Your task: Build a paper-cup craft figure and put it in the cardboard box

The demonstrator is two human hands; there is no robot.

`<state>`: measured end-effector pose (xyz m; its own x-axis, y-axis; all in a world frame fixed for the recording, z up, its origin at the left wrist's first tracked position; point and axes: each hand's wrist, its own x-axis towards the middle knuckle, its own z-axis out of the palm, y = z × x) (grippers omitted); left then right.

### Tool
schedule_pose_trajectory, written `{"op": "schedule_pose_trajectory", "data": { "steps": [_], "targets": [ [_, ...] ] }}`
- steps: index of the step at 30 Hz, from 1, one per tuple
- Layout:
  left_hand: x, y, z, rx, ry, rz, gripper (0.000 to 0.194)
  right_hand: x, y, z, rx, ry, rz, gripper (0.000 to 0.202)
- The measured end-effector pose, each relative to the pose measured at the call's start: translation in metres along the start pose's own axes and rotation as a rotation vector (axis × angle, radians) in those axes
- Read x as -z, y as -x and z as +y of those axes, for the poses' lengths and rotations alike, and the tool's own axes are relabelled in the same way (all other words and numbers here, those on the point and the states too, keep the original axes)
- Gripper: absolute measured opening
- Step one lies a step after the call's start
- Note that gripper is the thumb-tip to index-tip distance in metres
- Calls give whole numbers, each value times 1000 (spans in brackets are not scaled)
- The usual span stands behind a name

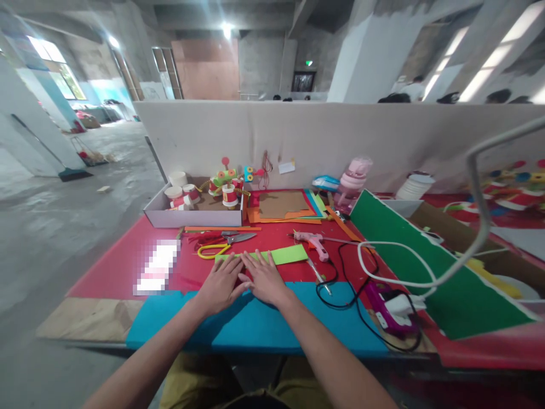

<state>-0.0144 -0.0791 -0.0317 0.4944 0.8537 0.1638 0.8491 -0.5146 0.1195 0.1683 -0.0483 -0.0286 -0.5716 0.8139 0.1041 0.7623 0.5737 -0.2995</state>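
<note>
A bright green felt-like strip lies crosswise on the red table cover. My left hand rests flat with its fingertips on the strip's left part. Beside it, my right hand is also spread flat, fingers over the middle of the strip; the two thumbs come close together. Just beyond my left hand are scissors with yellow handles. A pink glue gun lies past the strip's right end, and a pen-like silver tool sits below that end.
Blue sheet covers the near edge. At the back left, a box holds paper cups and figures. Orange and brown sheets lie at the back. A green board, purple power strip and black cable are on the right.
</note>
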Motion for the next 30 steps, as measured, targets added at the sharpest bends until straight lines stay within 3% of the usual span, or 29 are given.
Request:
{"op": "schedule_pose_trajectory", "data": {
  "steps": [5, 9, 13, 15, 19, 23, 26, 30],
  "targets": [
    [-11, 7, -8, -32, -63, 66, 72, -9, 4, -1, 0, 17, -23, 68],
    [-12, 12, -9, -15, -71, 89, 69, 8, 13, 19, -54, 32, 31, 58],
    [-3, 12, -7, -22, -34, 106, 51, 42, 24, 61, -229, 95, 154, 42],
    [-1, 12, -6, -18, -22, 125, 47, 55, 33, 84, -420, 145, 201, 34],
    [-3, 11, -6, -17, -27, 147, 44, 63, 54, 113, -654, 153, 205, 25],
    [-6, 11, -7, -26, -34, 145, 42, 67, 63, 126, -768, 158, 355, 26],
    [-4, 12, -7, -23, -26, 143, 41, 75, 58, 135, -851, 139, 242, 33],
    [-2, 12, -5, -15, -27, 126, 40, 81, 43, 143, -839, 136, 123, 29]
  ]
}}
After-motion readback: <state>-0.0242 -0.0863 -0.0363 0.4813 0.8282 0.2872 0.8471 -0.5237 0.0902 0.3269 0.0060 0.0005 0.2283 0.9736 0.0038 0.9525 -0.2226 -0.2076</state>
